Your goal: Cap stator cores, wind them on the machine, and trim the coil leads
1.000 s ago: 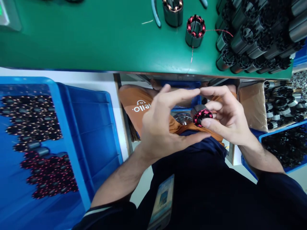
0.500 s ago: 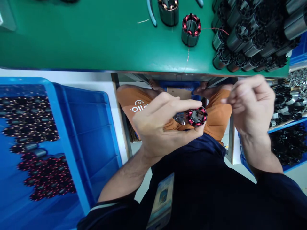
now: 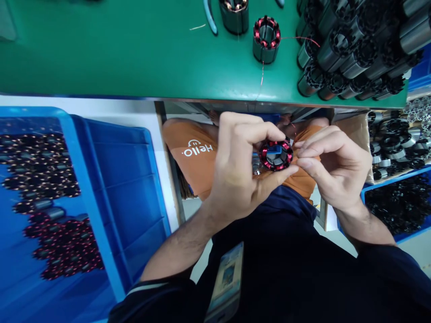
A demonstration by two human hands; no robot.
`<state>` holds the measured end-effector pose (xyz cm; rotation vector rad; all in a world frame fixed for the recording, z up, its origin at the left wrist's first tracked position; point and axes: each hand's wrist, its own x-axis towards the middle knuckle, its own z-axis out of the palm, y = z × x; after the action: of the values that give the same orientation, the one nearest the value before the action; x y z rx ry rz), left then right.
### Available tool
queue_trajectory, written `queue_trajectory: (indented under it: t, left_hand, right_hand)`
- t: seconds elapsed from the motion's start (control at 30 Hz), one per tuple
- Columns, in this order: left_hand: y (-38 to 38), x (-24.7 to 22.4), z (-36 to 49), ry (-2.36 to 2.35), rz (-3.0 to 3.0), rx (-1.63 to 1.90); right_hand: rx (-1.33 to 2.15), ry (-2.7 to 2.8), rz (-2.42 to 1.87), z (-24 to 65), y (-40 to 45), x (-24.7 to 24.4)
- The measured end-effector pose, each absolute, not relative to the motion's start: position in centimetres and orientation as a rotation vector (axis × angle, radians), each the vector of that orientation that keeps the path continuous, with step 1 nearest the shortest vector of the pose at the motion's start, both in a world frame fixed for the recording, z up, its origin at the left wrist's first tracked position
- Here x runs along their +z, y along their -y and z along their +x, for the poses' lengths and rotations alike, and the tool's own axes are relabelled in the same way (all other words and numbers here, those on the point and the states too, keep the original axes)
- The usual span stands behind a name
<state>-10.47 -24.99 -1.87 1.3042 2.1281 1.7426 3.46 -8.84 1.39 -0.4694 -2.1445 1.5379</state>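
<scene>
My left hand (image 3: 240, 172) holds a small motor stator (image 3: 276, 155) above my lap, thumb and fingers around its rim. Red wire windings ring the stator's black slotted end, which faces up toward me. Close at its right side, my right hand (image 3: 336, 166) is closed in a pinch. A thin red wire (image 3: 294, 128) curls up by those fingertips, and the pinch appears to be on it, though the exact grip is tiny. On the green bench (image 3: 134, 54) beyond stands another red-wound stator (image 3: 266, 40) with loose wire ends, beside a copper-wound stator (image 3: 235, 18).
Bare stator cores (image 3: 340, 54) are stacked at the bench's right. A blue bin (image 3: 117, 179) at left stands by rows of wound stators (image 3: 63, 246). Blue-handled pliers (image 3: 210, 18) lie on the bench. A carton of metal rings (image 3: 390, 143) and a bin of black parts (image 3: 400, 202) sit at right.
My right hand has come left and down from apart to beside the stator, its fingertips now pinched there. My left hand has turned the stator slightly and its fingers have curled more.
</scene>
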Motion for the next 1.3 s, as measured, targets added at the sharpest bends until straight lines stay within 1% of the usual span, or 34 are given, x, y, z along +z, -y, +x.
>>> queue_trajectory:
  t: [0.13,0.2,0.3,0.43,0.57,0.63,0.7,0.8,0.83,0.9,0.97,1.0,1.07,1.13,1.17,1.2,1.23,1.3]
  left_hand:
    - [24.4,-1.8,-9.9,-2.004,1.27,1.862]
    - [24.4,-1.8,-9.8,-2.078,1.318,1.883]
    - [24.7,-2.3,-9.9,-2.2,1.36,1.79]
    - [25.4,-3.4,-10.3,-2.174,1.375,1.701]
    - [25.7,-3.5,-10.2,-2.348,1.566,1.588]
    - [25.7,-3.0,-10.0,-2.405,1.642,1.574]
    - [25.8,-2.4,-9.9,-2.378,1.657,1.613]
    - [25.8,-1.8,-10.5,-2.114,1.418,1.708]
    - [25.7,-1.8,-10.8,-1.942,1.275,1.704]
    - [25.7,-2.4,-11.6,-1.53,0.995,1.583]
    - [25.7,-3.5,-12.0,-1.252,0.776,1.461]
    - [25.9,-4.1,-12.0,-1.24,0.715,1.486]
    - [26.3,-5.0,-11.4,-1.511,0.762,1.654]
    - [26.6,-5.1,-10.3,-1.994,1.108,1.777]
    - [26.7,-4.9,-9.8,-2.199,1.342,1.755]
    - [26.7,-4.5,-9.3,-2.321,1.546,1.705]
    - [26.7,-4.0,-9.1,-2.356,1.661,1.67]
    - [26.5,-2.9,-9.1,-2.166,1.597,1.708]
  right_hand:
    - [1.768,1.948,-0.713,2.8,10.4,1.3]
    - [1.935,1.814,-0.787,2.5,11.2,0.5]
    - [2.116,1.66,-0.805,2.3,11.9,-0.9]
    - [2.136,1.618,-0.817,2.5,12.2,-2.0]
    - [2.17,1.641,-0.76,2.7,11.9,-1.7]
    - [2.124,1.732,-0.68,2.6,11.3,-1.2]
    - [1.991,1.895,-0.588,2.4,10.5,-0.5]
    - [1.75,2.171,-0.438,2.0,8.7,1.2]
    - [1.678,2.261,-0.369,2.0,8.0,1.8]
    - [1.563,2.432,-0.187,2.1,6.8,3.0]
    - [1.553,2.543,-0.118,2.4,6.1,3.7]
    - [1.615,2.561,-0.17,2.7,6.0,3.8]
    - [1.841,2.504,-0.396,3.4,6.1,3.6]
    - [2.082,2.4,-0.592,3.8,6.6,3.2]
    - [2.162,2.369,-0.626,4.0,6.8,3.1]
    - [2.178,2.37,-0.625,4.0,6.9,3.1]
    - [2.12,2.412,-0.589,3.8,6.8,3.2]
    - [1.84,2.598,-0.41,3.4,6.0,3.7]
